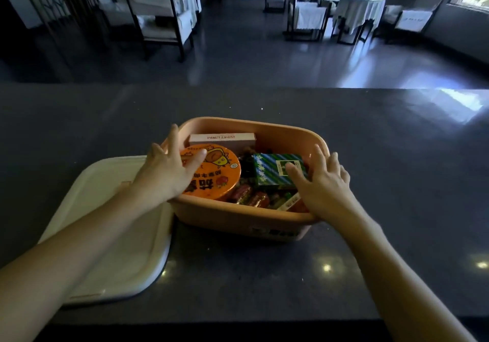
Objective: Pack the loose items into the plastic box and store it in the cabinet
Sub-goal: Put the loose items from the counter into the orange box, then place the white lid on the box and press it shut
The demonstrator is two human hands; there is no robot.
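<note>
A peach plastic box (264, 127) stands open on the dark counter. Inside lie an orange round noodle cup (219, 177), a pale pink carton (222, 138), a green-and-blue striped box (270, 168) and several red wrapped snacks (251, 198). My left hand (166, 169) rests flat over the box's left rim, its thumb on the noodle cup's lid. Over the right rim lies my right hand (322, 183), fingers spread, thumb touching the striped box. Neither hand grips anything. The box's white lid (116, 236) sits flat on the counter to the left, partly under my left forearm.
The dark stone counter (397, 183) stretches wide to both sides, with its far edge just beyond the box. Beyond it is a dim dining room with white-covered chairs (164, 21) and tables (357, 11) on a shiny floor.
</note>
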